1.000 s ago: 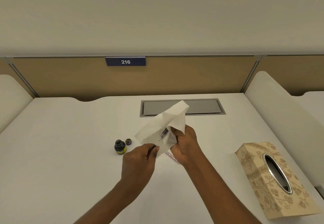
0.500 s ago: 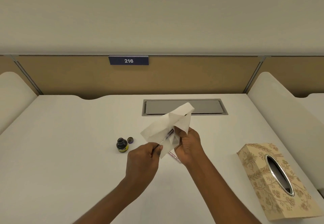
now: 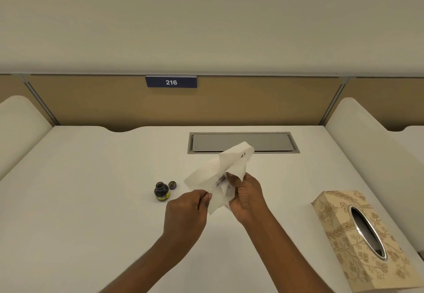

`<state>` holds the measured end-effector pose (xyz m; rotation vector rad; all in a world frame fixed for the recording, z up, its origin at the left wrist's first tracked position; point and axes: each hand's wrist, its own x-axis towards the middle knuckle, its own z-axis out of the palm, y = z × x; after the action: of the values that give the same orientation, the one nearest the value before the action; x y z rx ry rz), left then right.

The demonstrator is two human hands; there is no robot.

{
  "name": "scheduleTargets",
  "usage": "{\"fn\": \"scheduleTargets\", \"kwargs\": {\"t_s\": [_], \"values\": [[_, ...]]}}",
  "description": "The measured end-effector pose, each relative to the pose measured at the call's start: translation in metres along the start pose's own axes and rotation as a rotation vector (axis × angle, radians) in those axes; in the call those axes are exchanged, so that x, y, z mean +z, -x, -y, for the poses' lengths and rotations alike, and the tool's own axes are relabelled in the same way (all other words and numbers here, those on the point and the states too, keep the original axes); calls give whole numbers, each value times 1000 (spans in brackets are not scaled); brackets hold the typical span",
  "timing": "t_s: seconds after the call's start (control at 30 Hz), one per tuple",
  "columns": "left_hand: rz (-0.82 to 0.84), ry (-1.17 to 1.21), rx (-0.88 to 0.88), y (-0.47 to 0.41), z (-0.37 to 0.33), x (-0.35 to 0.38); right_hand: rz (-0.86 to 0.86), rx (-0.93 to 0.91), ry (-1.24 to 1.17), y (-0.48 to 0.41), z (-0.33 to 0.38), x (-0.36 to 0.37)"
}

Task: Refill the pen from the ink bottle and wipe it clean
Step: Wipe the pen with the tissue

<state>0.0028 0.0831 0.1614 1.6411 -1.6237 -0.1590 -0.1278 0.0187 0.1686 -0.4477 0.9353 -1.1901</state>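
Above the white desk (image 3: pixel 91 201), my left hand (image 3: pixel 187 212) pinches the thin near end of the pen (image 3: pixel 215 185), which slants up and to the right. My right hand (image 3: pixel 246 197) grips a white tissue (image 3: pixel 220 171) wrapped round the pen's far end; the tissue bears small dark ink spots near its top. The open ink bottle (image 3: pixel 161 191) stands on the desk left of my hands, with its small cap (image 3: pixel 172 185) beside it. Another slim pen part (image 3: pixel 227 205) lies on the desk, mostly hidden under my right hand.
A patterned tissue box (image 3: pixel 358 242) sits at the near right of the desk. A grey cable hatch (image 3: pixel 243 142) is set into the desk behind my hands. Tan partition panels with a "216" sign (image 3: pixel 171 82) close off the back; white dividers flank both sides.
My hands with the pen and tissue have stayed together; the tissue has shifted a little round the pen. The view has drifted slightly.
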Motion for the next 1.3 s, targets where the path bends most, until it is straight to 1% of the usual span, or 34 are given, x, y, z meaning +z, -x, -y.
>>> {"fn": "scheduleTargets", "kwargs": {"t_s": [0.17, 0.23, 0.33, 0.4, 0.47, 0.53, 0.7, 0.77, 0.83, 0.93, 1.03, 1.1, 1.17, 1.3], "values": [[-27, 8, 41, 5, 3, -1, -120, 29, -169, -4, 16, -9], [-50, -2, 68, 5, 5, -2, -136, 32, -128, -3, 18, -11], [-71, -13, 107, 3, 6, -3, -117, 21, 50, 3, 15, -14], [-81, -34, 135, 2, 6, -1, -69, -26, 128, 6, 13, -14], [-95, -70, 156, 2, 7, 1, 1, -46, 150, 10, 14, -12], [-107, -104, 176, 2, 10, 2, 95, -17, 82, 13, 16, -11], [-162, -132, 241, 2, 13, 2, 304, 90, -188, 12, 17, -19], [-192, -127, 275, 1, 14, 3, 387, 89, -212, 14, 17, -20], [-216, -124, 317, 0, 14, 3, 439, 54, -158, 16, 16, -21], [-240, -156, 419, 0, 14, 2, 436, -65, -51, 13, 12, -19], [-226, -190, 481, 2, 14, 0, 391, -126, -57, 8, 8, -12], [-210, -213, 498, 4, 15, 2, 358, -115, -6, 5, 6, -11], [-199, -216, 501, 6, 17, 5, 321, -141, 40, 6, 5, -11], [-188, -186, 459, 6, 18, 6, 220, -137, 61, 8, 4, -7]]}}
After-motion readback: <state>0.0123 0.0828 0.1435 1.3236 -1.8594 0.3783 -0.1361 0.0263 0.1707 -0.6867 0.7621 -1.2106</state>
